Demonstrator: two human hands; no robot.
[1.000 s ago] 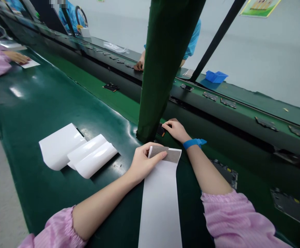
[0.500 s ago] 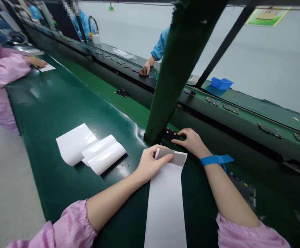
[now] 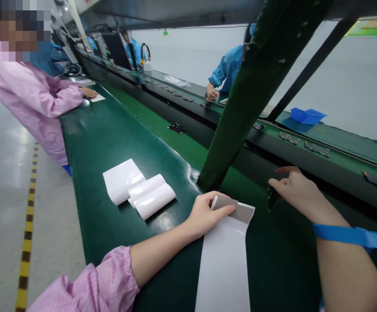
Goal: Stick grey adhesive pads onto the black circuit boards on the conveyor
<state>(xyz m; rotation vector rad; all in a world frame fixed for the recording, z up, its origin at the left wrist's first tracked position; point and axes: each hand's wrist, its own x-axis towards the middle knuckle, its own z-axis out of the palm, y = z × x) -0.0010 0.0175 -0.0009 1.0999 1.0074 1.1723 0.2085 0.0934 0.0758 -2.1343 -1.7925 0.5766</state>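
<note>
My left hand (image 3: 209,214) is closed on the top end of a long white backing sheet (image 3: 223,268), thumb on the front. A grey strip (image 3: 244,215) lies across that end, partly under my thumb. To the right, my right hand (image 3: 297,193) is raised over the dark green bench, a blue wrist band (image 3: 340,236) on its wrist. Thumb and fingers pinch a dark circuit board (image 3: 272,198), seen nearly edge-on and slightly blurred. Left of my left hand, curled glossy white sheets (image 3: 154,199) lie on the green mat (image 3: 94,229).
A green-wrapped post (image 3: 240,117) slants up just beyond my hands. A circuit board (image 3: 177,128) lies on the green strip behind the mat. Several boards (image 3: 317,149) line the far ledge, near a blue tray (image 3: 307,115). Co-workers in pink (image 3: 35,91) and blue (image 3: 227,67) sit nearby.
My right hand has lifted the circuit board from beside the post and moved right with it. My left hand keeps its grip on the sheet. The camera view has swung left.
</note>
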